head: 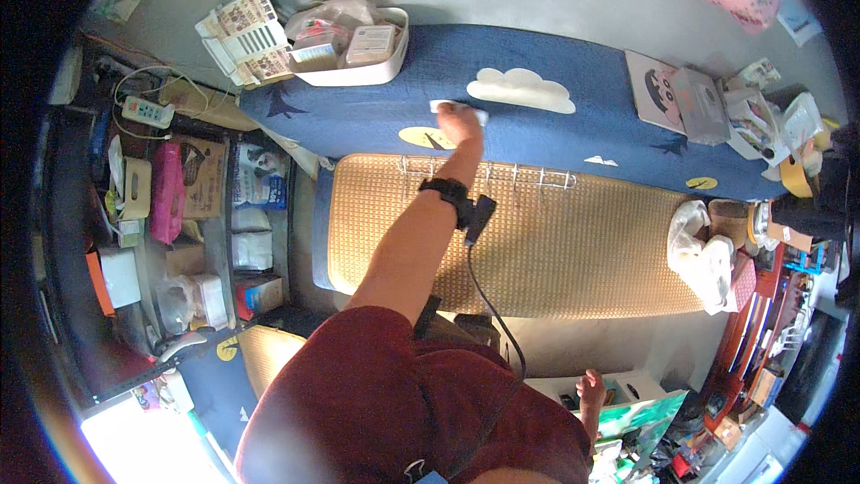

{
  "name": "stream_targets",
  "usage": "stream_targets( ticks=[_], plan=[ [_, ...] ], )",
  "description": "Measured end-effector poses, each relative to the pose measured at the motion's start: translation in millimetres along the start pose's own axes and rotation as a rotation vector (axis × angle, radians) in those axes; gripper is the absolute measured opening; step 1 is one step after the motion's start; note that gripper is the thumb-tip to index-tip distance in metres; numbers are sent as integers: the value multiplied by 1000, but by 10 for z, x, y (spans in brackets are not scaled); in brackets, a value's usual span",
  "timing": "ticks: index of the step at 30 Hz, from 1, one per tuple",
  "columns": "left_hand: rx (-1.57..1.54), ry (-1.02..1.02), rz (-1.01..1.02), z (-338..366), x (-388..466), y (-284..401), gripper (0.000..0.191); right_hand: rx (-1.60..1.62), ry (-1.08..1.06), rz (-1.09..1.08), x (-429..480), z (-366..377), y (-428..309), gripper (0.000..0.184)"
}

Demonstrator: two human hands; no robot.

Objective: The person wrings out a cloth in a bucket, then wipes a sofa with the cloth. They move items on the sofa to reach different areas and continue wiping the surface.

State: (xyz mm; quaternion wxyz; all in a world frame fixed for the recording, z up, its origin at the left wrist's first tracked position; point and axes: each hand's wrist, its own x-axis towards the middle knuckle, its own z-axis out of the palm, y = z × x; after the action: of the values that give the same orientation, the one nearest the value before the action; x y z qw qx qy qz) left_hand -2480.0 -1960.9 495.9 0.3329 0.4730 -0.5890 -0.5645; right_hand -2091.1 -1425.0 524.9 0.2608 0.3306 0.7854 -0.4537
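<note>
My left hand point(460, 122) presses a white wipe or folded cloth point(478, 115) onto the dark blue, printed fabric cover point(430, 54) of the raised back of a bench or sofa. The wipe sticks out on both sides of my fingers. A white printed cloud point(521, 90) lies just right of this hand, and a yellow printed circle point(422, 137) is below it. Under my forearm, a wire hook rack point(544, 178) lies on the tan woven seat mat point(571, 249). Low at my right side, my right hand point(591, 390) hangs with loosely bent fingers and nothing visible in it, near a white box point(631, 390).
A white basket of packages point(356, 74) and a patterned folding rack point(245, 37) stand at the ledge's left. A cartoon picture board point(655, 91) and clear boxes point(702, 104) are at its right. Shelves with boxes point(198, 175) line the left. White plastic bags point(702, 255) lie at the mat's right end.
</note>
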Motion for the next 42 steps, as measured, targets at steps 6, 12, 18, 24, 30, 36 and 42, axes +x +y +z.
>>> stream_targets(
  ticks=[6,12,18,24,30,36,42],
  plan=[
    [71,-515,-281,653,-630,38,20,4,85,-89,92,-119,143,25],
    [595,-685,367,511,-352,-114,17,125,260,3,-111,96,606,24],
    [1242,-794,1310,-690,507,12,25,10,429,52,-742,300,795,27],
    [1109,-1285,948,-2009,1428,-434,18,101,432,279,-1344,1020,822,25],
    [673,-1466,-214,-2791,1707,-1033,14,102,270,296,-1847,1993,985,31],
    [968,-1532,-324,-2760,1553,-994,16,177,359,318,-2516,2713,1219,32],
    [743,-1625,-359,-2395,1019,-607,16,209,449,373,-3106,3006,1699,34]
  ],
)
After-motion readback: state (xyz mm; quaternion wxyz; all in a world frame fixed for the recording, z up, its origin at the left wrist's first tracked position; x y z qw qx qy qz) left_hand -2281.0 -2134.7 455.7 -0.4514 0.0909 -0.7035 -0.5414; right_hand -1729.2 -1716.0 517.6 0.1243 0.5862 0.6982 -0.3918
